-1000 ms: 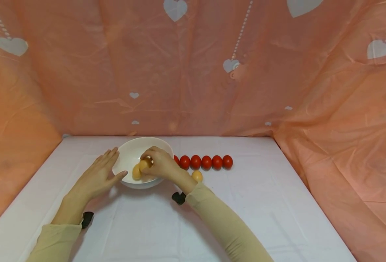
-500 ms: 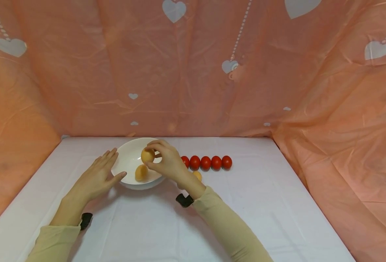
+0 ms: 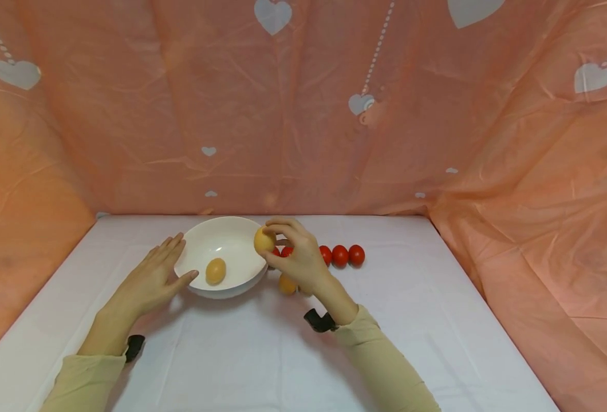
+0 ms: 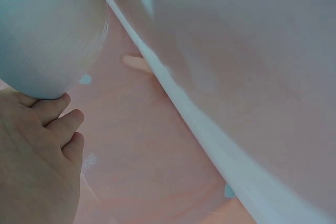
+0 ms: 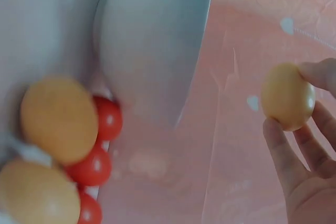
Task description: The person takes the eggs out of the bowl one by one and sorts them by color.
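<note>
Between thumb and fingertips, my right hand point(image 3: 303, 260) pinches a yellowish egg point(image 3: 263, 241) at the right side of the white bowl point(image 3: 239, 254), above its rim. The right wrist view shows this held egg point(image 5: 286, 97) with the bowl's outer wall point(image 5: 152, 40) to its left. One more egg point(image 3: 215, 270) lies inside the bowl. My left hand point(image 3: 151, 280) rests against the bowl's left side with straight fingers, its thumb at the front rim. In the left wrist view, the fingertips touch the bowl's outside point(image 4: 50, 30).
A row of red tomatoes point(image 3: 340, 256) stands right of the bowl, partly hidden by my right hand. In front of the row, two eggs, one nearer the bowl point(image 3: 287, 285), lie on the white tablecloth point(image 3: 221, 355). An orange curtain point(image 3: 303, 171) closes off the back and sides.
My right hand has lifted one of the two eggs out of the bowl and carried it right. The other egg rolled a little inside. My left hand has stayed put.
</note>
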A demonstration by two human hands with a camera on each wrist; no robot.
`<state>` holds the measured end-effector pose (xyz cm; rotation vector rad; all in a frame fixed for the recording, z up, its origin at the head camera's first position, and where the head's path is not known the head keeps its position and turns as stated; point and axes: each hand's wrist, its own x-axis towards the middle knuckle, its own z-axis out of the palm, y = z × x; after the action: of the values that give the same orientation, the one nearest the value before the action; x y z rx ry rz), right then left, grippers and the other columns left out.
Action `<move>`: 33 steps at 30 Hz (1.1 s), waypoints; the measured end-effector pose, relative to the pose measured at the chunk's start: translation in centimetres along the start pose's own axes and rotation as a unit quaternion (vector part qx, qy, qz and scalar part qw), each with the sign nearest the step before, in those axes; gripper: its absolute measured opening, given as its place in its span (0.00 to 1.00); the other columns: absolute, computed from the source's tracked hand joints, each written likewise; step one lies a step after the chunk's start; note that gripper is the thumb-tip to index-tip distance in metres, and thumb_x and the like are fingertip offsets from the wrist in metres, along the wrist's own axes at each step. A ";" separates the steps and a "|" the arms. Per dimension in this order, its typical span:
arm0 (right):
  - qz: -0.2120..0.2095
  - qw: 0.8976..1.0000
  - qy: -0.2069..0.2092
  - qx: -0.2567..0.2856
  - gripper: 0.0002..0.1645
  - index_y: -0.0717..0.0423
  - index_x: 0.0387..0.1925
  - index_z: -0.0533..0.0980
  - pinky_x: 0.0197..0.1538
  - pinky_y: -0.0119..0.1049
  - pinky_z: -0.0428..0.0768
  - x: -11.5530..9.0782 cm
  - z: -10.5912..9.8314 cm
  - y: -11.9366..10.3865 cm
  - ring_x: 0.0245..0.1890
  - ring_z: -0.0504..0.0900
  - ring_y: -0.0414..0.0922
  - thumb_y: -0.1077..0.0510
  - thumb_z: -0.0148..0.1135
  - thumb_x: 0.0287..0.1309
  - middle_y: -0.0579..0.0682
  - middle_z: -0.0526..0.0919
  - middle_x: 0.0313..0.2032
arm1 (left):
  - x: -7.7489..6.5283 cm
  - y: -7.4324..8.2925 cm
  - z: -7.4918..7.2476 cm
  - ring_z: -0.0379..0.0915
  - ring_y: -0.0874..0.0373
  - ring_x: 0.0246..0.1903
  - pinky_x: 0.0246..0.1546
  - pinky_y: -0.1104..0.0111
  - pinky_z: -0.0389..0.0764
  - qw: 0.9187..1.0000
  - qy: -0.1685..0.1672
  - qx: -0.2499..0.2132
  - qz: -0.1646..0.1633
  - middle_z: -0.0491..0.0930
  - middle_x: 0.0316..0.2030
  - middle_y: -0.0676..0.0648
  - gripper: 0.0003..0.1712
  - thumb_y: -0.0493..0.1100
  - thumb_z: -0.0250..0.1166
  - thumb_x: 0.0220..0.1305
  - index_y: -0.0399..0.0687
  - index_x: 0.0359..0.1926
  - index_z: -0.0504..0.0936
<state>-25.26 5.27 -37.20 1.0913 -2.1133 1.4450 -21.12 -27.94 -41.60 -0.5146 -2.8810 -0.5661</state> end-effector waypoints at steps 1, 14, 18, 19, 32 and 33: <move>-0.002 1.000 0.002 0.000 0.24 0.67 0.51 0.82 0.50 0.41 0.89 -0.3 -0.4 0.2 0.54 0.84 0.53 0.72 0.78 0.50 0.59 0.81 0.56 | 0.0 0.0 0.0 0.44 0.29 0.78 0.80 0.43 0.45 1.000 0.000 0.000 0.001 0.49 0.79 0.28 0.52 0.62 0.59 0.75 0.24 0.77 0.54; 0.039 0.998 -0.022 -0.048 0.24 0.67 0.51 0.83 0.50 0.43 0.89 -3.3 -6.5 2.8 0.54 0.84 0.54 0.74 0.78 0.50 0.59 0.82 0.56 | 0.0 -0.1 0.1 0.46 0.28 0.77 0.79 0.40 0.47 1.000 0.011 0.015 0.004 0.50 0.79 0.27 0.51 0.62 0.59 0.75 0.23 0.77 0.55; 0.064 0.995 -0.051 -0.059 0.24 0.67 0.52 0.83 0.49 0.48 0.89 -3.6 -8.2 3.7 0.53 0.84 0.55 0.73 0.77 0.51 0.59 0.81 0.56 | 0.0 -0.1 0.2 0.46 0.28 0.77 0.78 0.40 0.48 1.000 0.012 0.014 0.004 0.51 0.79 0.27 0.51 0.61 0.60 0.75 0.23 0.77 0.55; 0.071 0.994 -0.058 -0.064 0.24 0.66 0.52 0.83 0.49 0.49 0.89 -3.7 -8.6 3.9 0.53 0.84 0.55 0.72 0.77 0.51 0.59 0.82 0.56 | 0.0 -0.1 0.2 0.46 0.28 0.77 0.78 0.40 0.48 1.000 0.011 0.014 0.004 0.51 0.79 0.27 0.51 0.62 0.60 0.75 0.23 0.77 0.55; 0.157 0.967 -0.175 -0.100 0.21 0.58 0.48 0.85 0.49 0.45 0.89 -4.2 -11.1 5.5 0.47 0.84 0.50 0.69 0.76 0.51 0.53 0.86 0.49 | 0.2 -0.1 0.1 0.47 0.28 0.77 0.78 0.39 0.49 1.000 0.008 0.017 0.003 0.51 0.78 0.27 0.52 0.62 0.60 0.75 0.23 0.77 0.55; 0.168 0.963 -0.185 -0.099 0.21 0.57 0.49 0.85 0.49 0.46 0.89 -4.2 -11.1 5.6 0.47 0.84 0.50 0.68 0.76 0.51 0.52 0.86 0.49 | 0.2 -0.1 0.1 0.47 0.28 0.77 0.78 0.39 0.49 1.000 0.008 0.017 0.003 0.51 0.78 0.27 0.52 0.62 0.60 0.75 0.23 0.77 0.55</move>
<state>-28.26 17.96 -38.87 1.0250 -2.7522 1.1930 -21.31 -27.91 -41.70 -0.5097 -2.8674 -0.5178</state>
